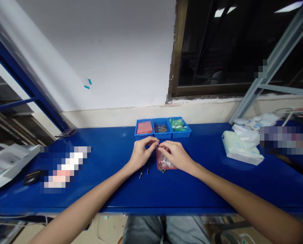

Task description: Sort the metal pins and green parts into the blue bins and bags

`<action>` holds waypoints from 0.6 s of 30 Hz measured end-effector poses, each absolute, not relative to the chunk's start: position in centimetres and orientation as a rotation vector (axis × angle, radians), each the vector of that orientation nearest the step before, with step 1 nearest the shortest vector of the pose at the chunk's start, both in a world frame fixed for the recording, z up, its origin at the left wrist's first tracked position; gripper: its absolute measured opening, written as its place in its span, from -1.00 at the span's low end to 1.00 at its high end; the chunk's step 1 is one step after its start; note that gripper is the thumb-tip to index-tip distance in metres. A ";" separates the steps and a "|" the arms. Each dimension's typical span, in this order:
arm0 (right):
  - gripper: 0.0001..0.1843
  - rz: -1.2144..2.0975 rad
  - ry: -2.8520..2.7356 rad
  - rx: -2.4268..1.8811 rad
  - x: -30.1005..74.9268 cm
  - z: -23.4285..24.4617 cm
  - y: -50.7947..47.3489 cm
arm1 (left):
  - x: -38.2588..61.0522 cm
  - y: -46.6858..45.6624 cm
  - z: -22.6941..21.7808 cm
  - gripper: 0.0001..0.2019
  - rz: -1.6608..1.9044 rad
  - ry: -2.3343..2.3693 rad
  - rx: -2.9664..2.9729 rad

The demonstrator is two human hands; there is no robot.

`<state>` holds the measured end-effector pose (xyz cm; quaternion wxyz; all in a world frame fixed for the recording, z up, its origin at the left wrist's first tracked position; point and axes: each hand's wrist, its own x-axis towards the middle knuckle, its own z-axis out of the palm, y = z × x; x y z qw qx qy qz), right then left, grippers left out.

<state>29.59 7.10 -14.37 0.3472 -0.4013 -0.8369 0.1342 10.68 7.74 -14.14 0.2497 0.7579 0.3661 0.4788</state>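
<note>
My left hand (142,153) and my right hand (176,154) meet above the blue table, fingertips pinched close together. Something small and pale shows between them, too small to name. Under my right hand lies a small red-backed plastic bag (159,163), partly hidden by the fingers. Several short metal screws (162,167) rest at the bag's lower edge. Below my left hand, two longer dark pieces with shiny tips, like expansion bolts (141,174), lie on the table, their upper ends partly covered by the hand.
Just behind my hands stand three joined blue bins: one with red bags (144,127), one with loose screws (160,128), one with green packets (177,124). A tissue pack (241,147) sits at right. A black mouse (31,177) lies left. Wall and window rise behind.
</note>
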 end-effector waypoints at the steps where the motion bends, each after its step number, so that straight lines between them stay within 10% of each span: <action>1: -0.76 0.355 -2.177 -1.041 29.6 -14.3 7.1 | 10.7 7.8 -14.2 -0.84 1.284 1.002 2.071; 18: -0.76 0.271 -2.235 -1.019 30.3 -13.5 7.2 | 9.8 7.9 -14.5 -0.88 1.150 0.939 2.649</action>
